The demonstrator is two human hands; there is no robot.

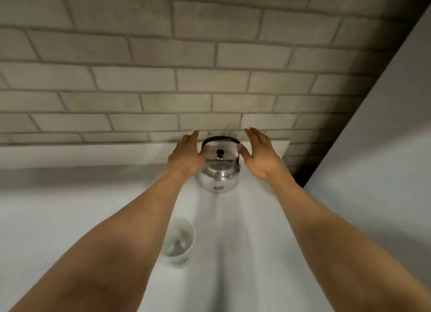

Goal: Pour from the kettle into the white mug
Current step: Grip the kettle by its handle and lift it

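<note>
A shiny steel kettle (218,174) with a black arched handle and a black lid knob stands upright at the back of the white counter (70,206). My left hand (189,155) is at its left side, fingers straight, thumb near the handle's left end. My right hand (258,153) is at its right side, also with straight fingers, thumb close to the handle's right hinge. Neither hand grips anything. The white mug (178,239) stands upright nearer to me, left of centre, partly behind my left forearm.
A grey brick wall (163,55) rises directly behind the kettle. A tall white panel (384,148) closes off the right side. A low white ledge runs along the foot of the wall.
</note>
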